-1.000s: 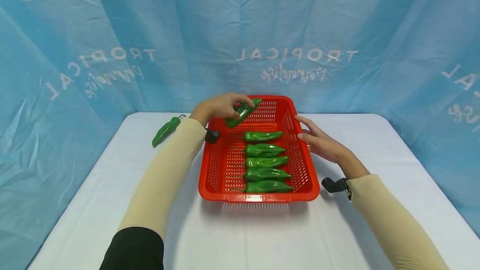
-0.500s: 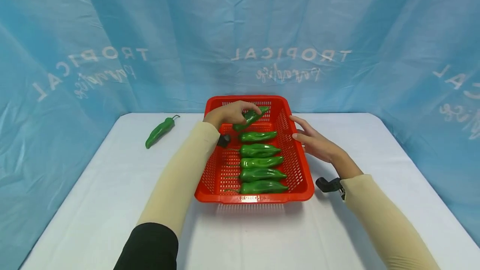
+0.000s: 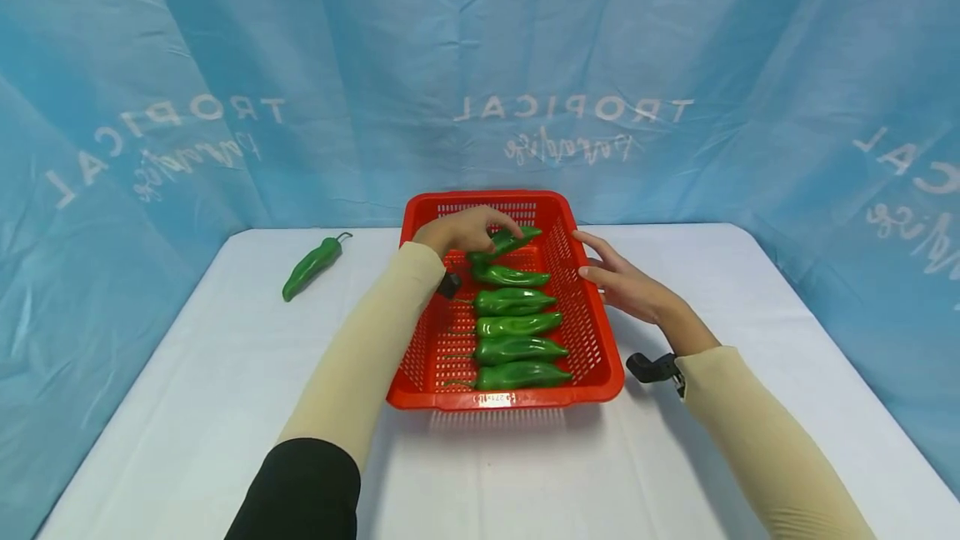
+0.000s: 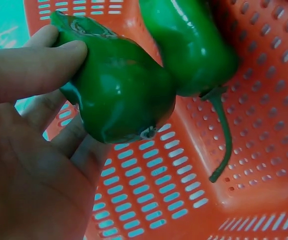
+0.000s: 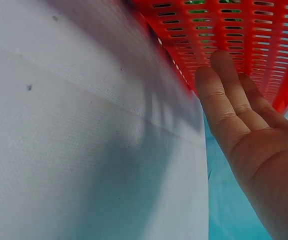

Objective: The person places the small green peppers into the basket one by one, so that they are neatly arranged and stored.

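Note:
My left hand (image 3: 468,230) reaches into the far part of the red basket (image 3: 506,400) and pinches a glossy green pepper (image 3: 519,239) between thumb and fingers. In the left wrist view, the held pepper (image 4: 121,95) shows no long stem and appears next to a second pepper (image 4: 196,55) with a curved stem. Several green peppers (image 3: 519,326) lie side by side across the basket floor, stems to the left. With fingers fairly straight, my right hand (image 3: 633,286) rests against the basket's right side; the right wrist view shows its fingertips (image 5: 223,62) at the outer slotted wall (image 5: 219,30).
Another green pepper (image 3: 312,267) lies on the white tabletop (image 3: 187,373), left of the basket. A blue printed curtain (image 3: 480,65) hangs behind and along both sides of the table.
My left hand has brought the pepper lower and nearer the row in the basket. The right hand keeps its place at the basket's side. The whole head view has shifted slightly.

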`<action>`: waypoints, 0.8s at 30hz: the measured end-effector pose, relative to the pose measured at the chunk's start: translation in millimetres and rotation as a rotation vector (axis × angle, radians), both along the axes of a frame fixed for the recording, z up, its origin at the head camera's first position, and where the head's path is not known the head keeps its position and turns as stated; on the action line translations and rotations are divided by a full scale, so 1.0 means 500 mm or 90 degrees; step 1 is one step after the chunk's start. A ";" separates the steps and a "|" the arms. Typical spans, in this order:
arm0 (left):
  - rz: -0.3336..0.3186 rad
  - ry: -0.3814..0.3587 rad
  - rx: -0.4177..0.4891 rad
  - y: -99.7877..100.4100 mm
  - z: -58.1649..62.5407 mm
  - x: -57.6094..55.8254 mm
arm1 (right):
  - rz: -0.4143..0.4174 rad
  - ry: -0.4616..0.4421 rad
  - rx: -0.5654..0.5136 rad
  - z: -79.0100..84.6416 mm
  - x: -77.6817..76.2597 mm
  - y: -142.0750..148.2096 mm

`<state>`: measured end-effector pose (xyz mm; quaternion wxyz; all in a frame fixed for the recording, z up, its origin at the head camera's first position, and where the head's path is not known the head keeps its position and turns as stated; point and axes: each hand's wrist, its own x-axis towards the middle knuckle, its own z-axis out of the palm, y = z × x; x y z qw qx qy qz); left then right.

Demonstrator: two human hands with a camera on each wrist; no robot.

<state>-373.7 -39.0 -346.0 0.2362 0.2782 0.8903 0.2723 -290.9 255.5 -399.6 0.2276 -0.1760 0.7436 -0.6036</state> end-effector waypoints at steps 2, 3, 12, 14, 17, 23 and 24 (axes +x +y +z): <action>0.000 -0.003 0.002 0.004 0.002 0.000 | -0.001 0.000 0.001 0.000 0.000 -0.001; -0.001 -0.002 0.003 0.006 0.002 0.000 | -0.002 0.000 0.003 0.001 0.000 -0.001; -0.056 0.020 -0.070 0.018 0.000 -0.002 | -0.012 0.001 0.013 0.003 0.000 -0.001; -0.050 -0.003 -0.080 0.015 -0.003 -0.003 | -0.012 0.001 0.011 0.002 -0.001 -0.001; -0.045 -0.020 -0.090 0.009 -0.009 -0.007 | -0.009 0.001 0.009 -0.001 -0.002 -0.001; -0.040 -0.055 -0.063 0.002 -0.017 -0.015 | -0.008 -0.001 0.006 -0.001 -0.003 -0.001; -0.037 -0.060 -0.058 0.001 -0.017 -0.017 | -0.008 0.000 0.006 0.000 -0.003 -0.001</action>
